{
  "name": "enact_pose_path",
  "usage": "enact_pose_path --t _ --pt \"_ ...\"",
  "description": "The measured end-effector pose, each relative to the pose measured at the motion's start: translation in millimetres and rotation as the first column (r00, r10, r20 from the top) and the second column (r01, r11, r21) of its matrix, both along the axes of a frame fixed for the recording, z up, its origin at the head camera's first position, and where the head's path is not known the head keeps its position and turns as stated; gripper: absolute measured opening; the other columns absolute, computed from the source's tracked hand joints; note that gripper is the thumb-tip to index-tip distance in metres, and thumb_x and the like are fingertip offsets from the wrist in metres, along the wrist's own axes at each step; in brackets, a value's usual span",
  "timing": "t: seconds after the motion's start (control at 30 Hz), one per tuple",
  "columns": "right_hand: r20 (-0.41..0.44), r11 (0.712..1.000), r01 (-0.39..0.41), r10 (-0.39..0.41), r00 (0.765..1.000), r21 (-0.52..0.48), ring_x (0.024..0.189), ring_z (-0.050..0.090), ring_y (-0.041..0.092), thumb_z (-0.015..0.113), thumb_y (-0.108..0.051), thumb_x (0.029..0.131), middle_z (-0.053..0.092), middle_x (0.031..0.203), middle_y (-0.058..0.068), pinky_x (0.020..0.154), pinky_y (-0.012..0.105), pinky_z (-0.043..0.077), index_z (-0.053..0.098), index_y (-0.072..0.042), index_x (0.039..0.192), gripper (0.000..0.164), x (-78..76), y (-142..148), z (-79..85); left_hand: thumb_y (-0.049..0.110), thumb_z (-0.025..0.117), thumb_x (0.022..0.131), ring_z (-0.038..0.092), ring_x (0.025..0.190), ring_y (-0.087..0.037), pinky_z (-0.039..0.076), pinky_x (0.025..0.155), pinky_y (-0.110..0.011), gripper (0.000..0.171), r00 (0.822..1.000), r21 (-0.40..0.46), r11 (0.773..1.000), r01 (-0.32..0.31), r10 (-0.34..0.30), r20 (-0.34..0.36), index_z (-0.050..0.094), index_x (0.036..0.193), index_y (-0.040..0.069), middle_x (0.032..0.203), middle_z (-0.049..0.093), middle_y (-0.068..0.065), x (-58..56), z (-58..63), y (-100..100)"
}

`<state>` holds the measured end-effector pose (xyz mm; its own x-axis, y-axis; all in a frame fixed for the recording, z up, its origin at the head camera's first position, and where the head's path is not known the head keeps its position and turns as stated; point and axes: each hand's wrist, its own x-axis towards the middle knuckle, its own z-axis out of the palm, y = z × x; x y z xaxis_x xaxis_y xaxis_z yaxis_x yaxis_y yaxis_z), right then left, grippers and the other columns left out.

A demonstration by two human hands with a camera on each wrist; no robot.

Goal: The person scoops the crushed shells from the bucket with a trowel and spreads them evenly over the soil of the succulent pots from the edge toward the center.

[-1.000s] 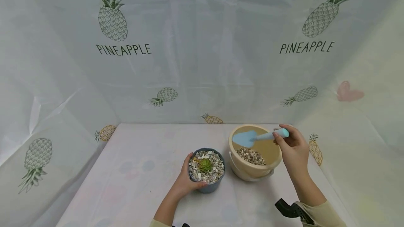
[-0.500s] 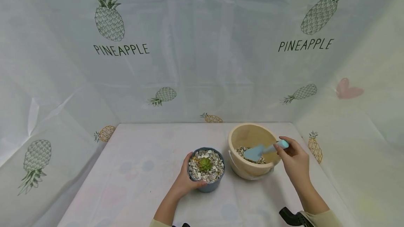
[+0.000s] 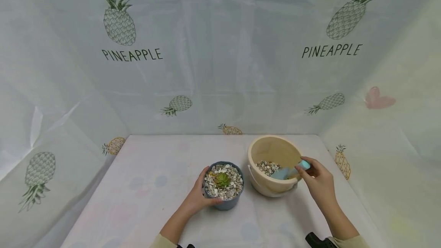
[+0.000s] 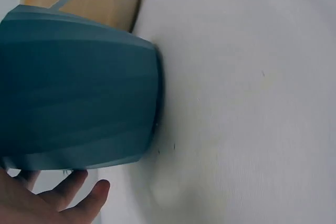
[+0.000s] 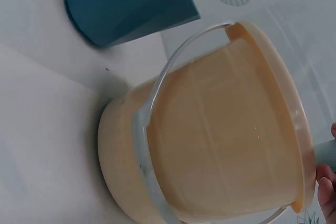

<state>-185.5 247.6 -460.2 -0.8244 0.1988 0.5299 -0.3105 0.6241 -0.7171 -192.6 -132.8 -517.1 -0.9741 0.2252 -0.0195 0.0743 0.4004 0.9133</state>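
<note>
My left hand (image 3: 198, 198) holds the near left side of a blue flower pot (image 3: 227, 204), thumb across its front and fingers round its side. Inside the pot a green succulent (image 3: 222, 180) sits among pale pebbles. To the right, my right hand (image 3: 318, 181) grips the handle of a light blue trowel (image 3: 281, 173) at the rim of a cream bucket (image 3: 263, 186). The trowel's blade lies low in the bucket, partly sunk in gravel (image 3: 267, 167). In the right wrist view, the bucket (image 5: 226, 129) hides the blade, and only the fingertips (image 5: 326, 190) and a bit of handle show.
Both containers stand on a white covered table (image 3: 138, 202). The bucket's pale handle (image 5: 149, 166) hangs down its near side. Behind the table rises a sheet curtain (image 3: 220, 68) printed with pineapples. The pot and bucket stand close together.
The trowel has gone from above the bucket down into the gravel, with my right hand lowering along. My left hand still holds the pot, which has barely shifted.
</note>
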Motion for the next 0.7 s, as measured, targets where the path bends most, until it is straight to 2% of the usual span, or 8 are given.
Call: enact_pose_path --t 0.2,0.37,0.5,0.6,0.7 --pt "0.045 0.997 -0.002 -0.001 0.999 0.074 0.073 0.057 0.001 0.074 -0.015 0.088 0.067 0.09 0.004 0.056 0.016 0.046 0.069 -0.005 0.113 0.028 -1.6 1 1.0 0.035 0.087 0.074 0.039 0.13 -0.049 0.039 0.098 -0.064 0.109 1.0 0.0 1.0 0.002 -0.002 0.019 0.017 0.157 0.019 0.156 0.021 -0.023 3.3 6.9 -14" --pt "0.063 0.989 -0.029 0.02 0.998 0.146 0.075 0.055 0.004 0.074 -0.019 0.089 0.067 0.099 0.003 0.059 0.016 0.045 0.068 -0.006 0.114 0.029 2.1 7 3.6 0.033 0.085 0.076 0.043 0.129 -0.045 0.038 0.098 -0.063 0.103 1.0 -0.004 1.0 0.0 0.0 -0.005 0.021 0.155 0.016 0.154 0.028 -0.02 8.2 12.4 -29" --pt "0.085 0.971 -0.056 0.038 0.996 0.23 0.082 0.057 0.013 0.075 -0.022 0.088 0.064 0.108 0.004 0.065 0.02 0.048 0.065 -0.006 0.118 0.035 6.5 16 7.4 0.029 0.085 0.076 0.042 0.13 -0.044 0.037 0.099 -0.063 0.101 0.999 -0.024 1.0 -0.02 0.019 -0.043 0.023 0.155 0.018 0.155 0.031 -0.015 12.1 17.9 -41" --pt "0.096 0.951 -0.065 0.037 0.995 0.303 0.089 0.058 0.021 0.077 -0.024 0.086 0.061 0.111 0.006 0.071 0.03 0.051 0.062 -0.006 0.123 0.044 9.5 23 11.0 0.025 0.086 0.076 0.041 0.131 -0.043 0.036 0.1 -0.064 0.099 0.995 -0.054 0.997 -0.055 0.05 -0.088 0.025 0.154 0.019 0.155 0.032 -0.013 14.3 23.5 -52" --pt "0.112 0.933 -0.079 0.042 0.993 0.35 0.1 0.056 0.031 0.079 -0.027 0.084 0.057 0.118 0.011 0.076 0.048 0.05 0.059 -0.005 0.127 0.052 12.6 30 16.0 0.028 0.086 0.075 0.039 0.133 -0.042 0.034 0.101 -0.064 0.1 0.988 -0.104 0.99 -0.097 0.083 -0.132 0.025 0.154 0.019 0.155 0.031 -0.013 15.8 31.2 -64"
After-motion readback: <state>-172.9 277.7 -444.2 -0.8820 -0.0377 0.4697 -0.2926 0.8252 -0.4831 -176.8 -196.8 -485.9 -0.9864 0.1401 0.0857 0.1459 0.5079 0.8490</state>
